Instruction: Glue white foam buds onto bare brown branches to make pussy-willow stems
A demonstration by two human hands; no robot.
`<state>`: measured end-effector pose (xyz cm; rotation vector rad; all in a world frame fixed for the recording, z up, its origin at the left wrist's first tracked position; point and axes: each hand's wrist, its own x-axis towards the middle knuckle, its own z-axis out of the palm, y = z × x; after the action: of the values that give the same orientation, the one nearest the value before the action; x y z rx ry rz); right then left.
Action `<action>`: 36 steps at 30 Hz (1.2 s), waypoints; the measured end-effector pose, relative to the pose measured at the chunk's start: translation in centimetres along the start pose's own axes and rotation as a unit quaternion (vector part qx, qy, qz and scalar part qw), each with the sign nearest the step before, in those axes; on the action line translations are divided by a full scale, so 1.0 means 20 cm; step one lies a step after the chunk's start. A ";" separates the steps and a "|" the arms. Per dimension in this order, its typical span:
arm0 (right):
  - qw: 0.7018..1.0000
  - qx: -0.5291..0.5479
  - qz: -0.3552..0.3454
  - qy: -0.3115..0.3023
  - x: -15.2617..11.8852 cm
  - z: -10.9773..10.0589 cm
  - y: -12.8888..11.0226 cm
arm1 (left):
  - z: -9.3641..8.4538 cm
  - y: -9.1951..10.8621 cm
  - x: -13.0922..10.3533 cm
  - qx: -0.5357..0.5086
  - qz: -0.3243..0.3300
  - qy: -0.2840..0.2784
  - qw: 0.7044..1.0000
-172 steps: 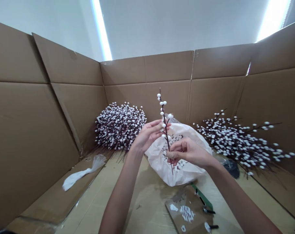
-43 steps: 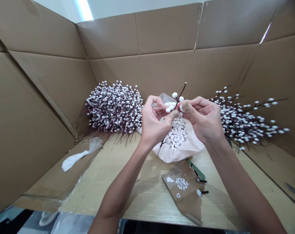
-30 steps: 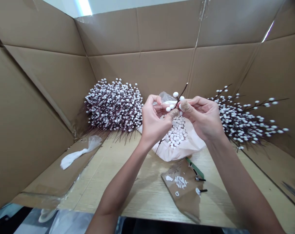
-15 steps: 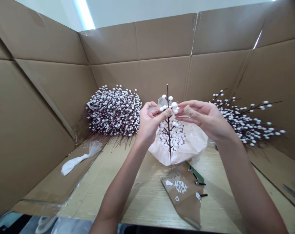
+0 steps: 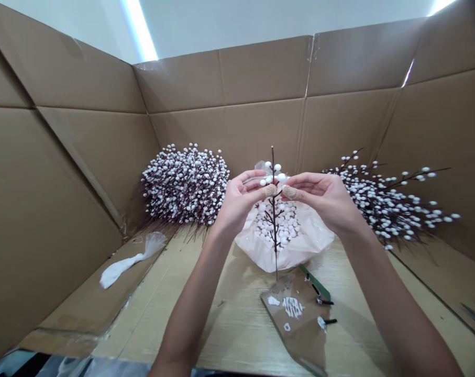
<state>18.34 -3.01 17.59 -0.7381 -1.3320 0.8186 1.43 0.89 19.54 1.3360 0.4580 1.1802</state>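
A thin dark twig [image 5: 274, 220] with small white beads near its top stands upright between my hands, above a white plastic bag [image 5: 311, 243] of loose white beads. My left hand [image 5: 239, 201] pinches the twig among the beads with a taped fingertip. From the other side my right hand [image 5: 326, 199] meets it, its taped fingertip touching the bead cluster by the stem. The twig's bare lower end hangs down past the bag's front edge.
A dense bundle of beaded twigs [image 5: 186, 183] lies at the back left, a looser spray of beaded twigs [image 5: 390, 204] at the right. A cardboard scrap with white glue smears [image 5: 296, 314] and small black clips lies in front. Cardboard walls [image 5: 64, 173] enclose the wooden table [image 5: 241, 335]. A crumpled white bag [image 5: 127, 262] lies at left.
The twig went from slanted to upright between my hands. My right fingers loosened from a tight pinch to a light touch at the beads. The view tilted slightly up.
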 end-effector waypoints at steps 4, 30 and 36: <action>1.000 -0.012 0.016 -0.003 -0.01 0.01 0.00 | -0.05 0.05 0.00 -0.004 0.008 -0.018 1.000; 0.976 -0.091 0.098 -0.170 -0.03 0.03 0.02 | -0.05 0.04 0.01 -0.046 0.076 0.030 0.996; 0.912 -0.341 0.125 -0.191 0.02 -0.11 0.33 | -0.06 0.08 -0.02 -0.047 0.077 0.033 0.995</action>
<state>19.92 0.87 12.12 -1.3698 -1.9429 0.7120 -0.35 0.88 20.59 1.2722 0.3460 1.3604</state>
